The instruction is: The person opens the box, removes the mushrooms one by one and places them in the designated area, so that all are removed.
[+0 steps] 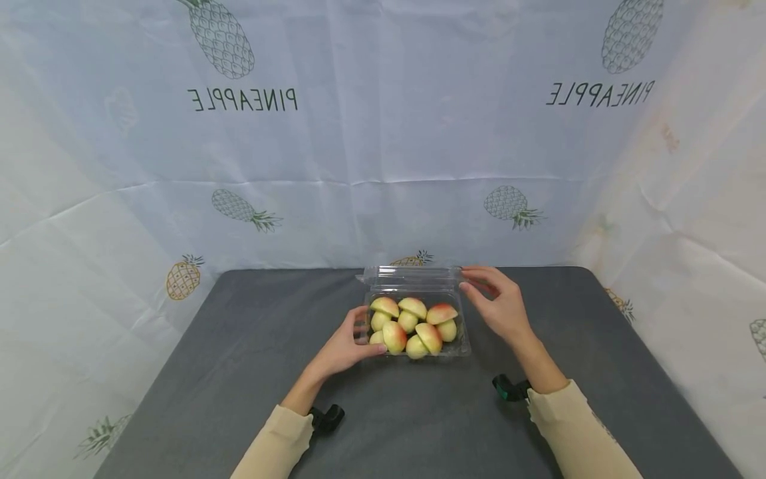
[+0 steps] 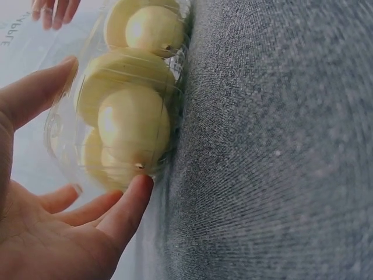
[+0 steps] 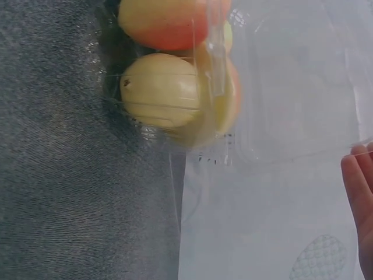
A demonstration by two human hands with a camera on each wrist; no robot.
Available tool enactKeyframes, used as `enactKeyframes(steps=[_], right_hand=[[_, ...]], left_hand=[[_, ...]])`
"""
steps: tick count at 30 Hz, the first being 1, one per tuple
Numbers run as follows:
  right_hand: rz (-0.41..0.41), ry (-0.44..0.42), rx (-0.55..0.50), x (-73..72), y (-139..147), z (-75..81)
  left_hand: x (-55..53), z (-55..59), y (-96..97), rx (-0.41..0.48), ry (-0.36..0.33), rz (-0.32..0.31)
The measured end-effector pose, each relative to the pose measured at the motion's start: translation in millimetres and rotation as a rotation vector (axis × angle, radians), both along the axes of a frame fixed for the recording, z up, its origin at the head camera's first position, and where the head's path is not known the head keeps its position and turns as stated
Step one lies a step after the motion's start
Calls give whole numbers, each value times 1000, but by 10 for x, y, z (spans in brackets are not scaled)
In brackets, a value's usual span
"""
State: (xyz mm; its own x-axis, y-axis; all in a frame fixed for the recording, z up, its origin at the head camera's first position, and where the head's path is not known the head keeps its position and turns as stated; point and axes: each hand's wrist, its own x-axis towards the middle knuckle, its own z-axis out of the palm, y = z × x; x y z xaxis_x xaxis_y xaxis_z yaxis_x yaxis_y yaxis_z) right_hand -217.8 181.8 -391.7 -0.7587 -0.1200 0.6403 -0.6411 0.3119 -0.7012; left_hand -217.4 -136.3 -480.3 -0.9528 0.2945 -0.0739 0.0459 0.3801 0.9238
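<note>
A clear plastic clamshell box lies on the dark table with its lid raised at the back. Inside are several pale yellow fruits, with dome-shaped, red-blushed fruit pieces among them. My left hand grips the box's left end, thumb at the front and fingers round the side. In the left wrist view its fingertips touch the clear wall beside the fruit. At the upper right, my right hand holds the right edge of the lid between thumb and fingers. The right thumb is hidden in the right wrist view.
The grey cloth-textured tabletop spreads round the box. A white curtain printed with pineapples hangs behind the table's far edge and along both sides. Black straps with devices sit on my left wrist and right wrist.
</note>
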Motion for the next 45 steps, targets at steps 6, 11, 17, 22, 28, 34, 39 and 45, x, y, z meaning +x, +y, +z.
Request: enactKeyframes(steps=[6, 11, 17, 22, 28, 34, 39, 45], right_hand=[[-11, -7, -13, -49, 7, 24], [-12, 11, -24, -115, 22, 25], [-48, -4, -5, -166, 28, 44], [-53, -27, 5, -232, 29, 73], [-63, -70, 4, -291, 41, 93], [-64, -91, 3, -351, 38, 98], [-101, -112, 10, -400, 25, 92], [-143, -127, 3, -452, -10, 68]], left_hand=[[8, 5, 2, -2, 1, -2], [15, -4, 6, 2, 13, 5], [-6, -16, 10, 16, 11, -10], [-36, -32, 17, 14, 23, -5], [-43, -31, 18, 15, 2, -1], [-33, -26, 18, 14, 0, 9], [-18, -23, 16, 15, -5, 6], [-13, -45, 9, 17, -1, -8]])
